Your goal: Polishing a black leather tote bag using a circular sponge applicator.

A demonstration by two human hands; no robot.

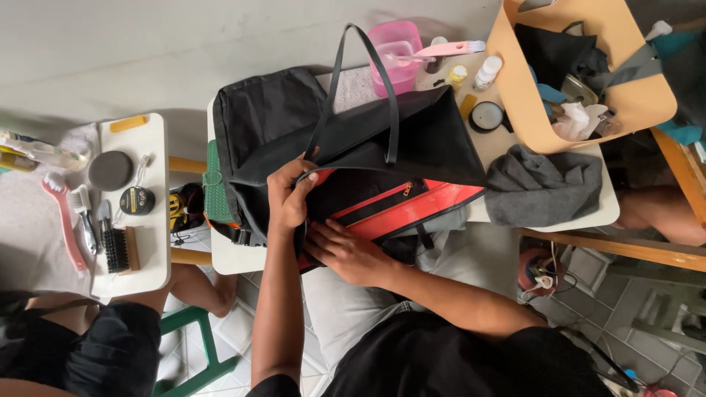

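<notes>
A large black tote bag [434, 143] with a red lining and a zip pocket lies open on a white table [235, 259]. My left hand [288, 195] grips the bag's near rim and holds the opening up. My right hand [344, 254] lies flat inside, fingers spread on the red lining beside the zip pocket. One black strap [368, 81] loops up over the bag. A second black bag [268, 110] lies behind it at the left.
A grey cloth [543, 185], a pink tub [397, 55], small bottles and a round tin [486, 116] lie on the table. An orange basket [515, 88] holds odds and ends. At the left, a white board [151, 250] carries brushes and tins beside another person's legs.
</notes>
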